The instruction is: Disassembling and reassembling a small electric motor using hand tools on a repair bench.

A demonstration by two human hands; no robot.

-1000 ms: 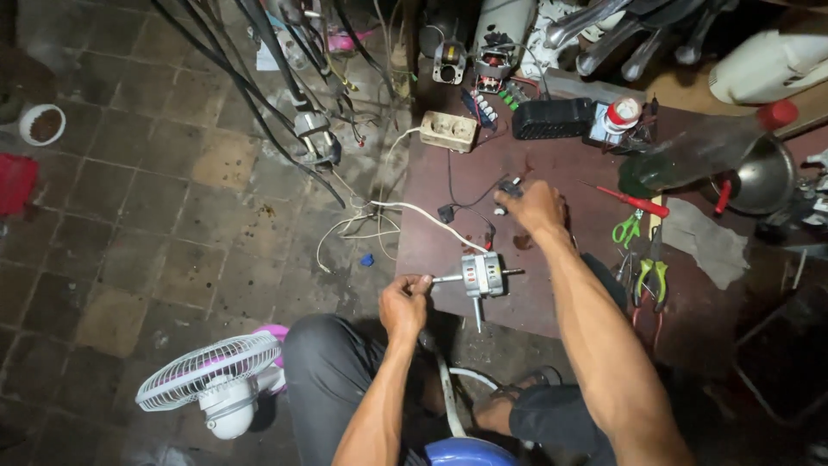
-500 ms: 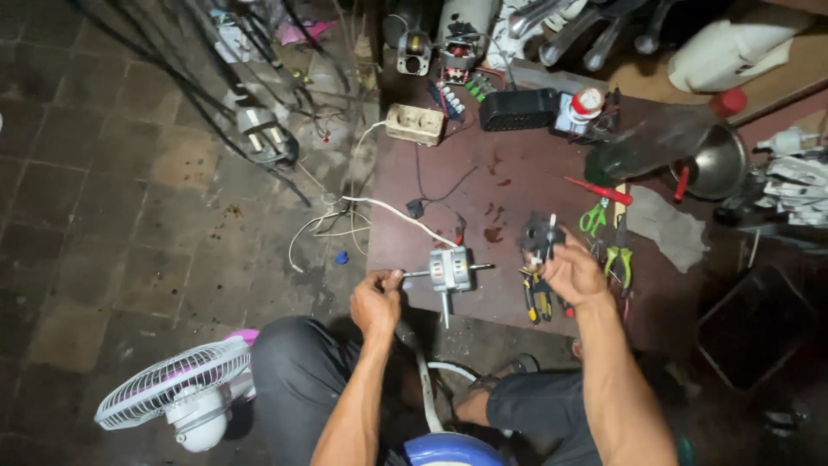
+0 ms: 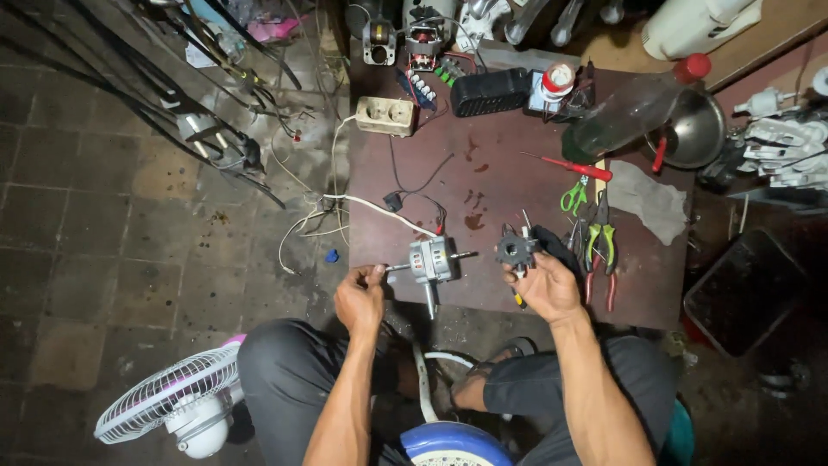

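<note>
Head view: since half a second ago the right hand [image 3: 545, 289] has been coming in from the pliers toward the middle of the frame, and it is now carrying a dark, toothed round part [image 3: 516, 251] just right of the motor's shaft tip; the left hand [image 3: 360, 299] is staying where it was. That left hand is pinching the left end of the shaft of the small fan motor [image 3: 431, 261], its grip closed tight on the thin rod, so the motor is hanging level just over the lower edge of the dark red surface [image 3: 500, 185]. The right hand's grip is closed round the toothed part, fingers curled under it, with what looks like a yellow-handled tool tucked in the palm. The two pieces are lying close but apart, so the motor seems stripped out and the fitting not yet done. A white cable [image 3: 379, 211] is running from the motor toward the socket block [image 3: 385, 115] at upper centre. Green-handled pliers [image 3: 604, 246] are lying to the right, and a white fan head [image 3: 177, 406] is resting on the floor at lower left
</note>
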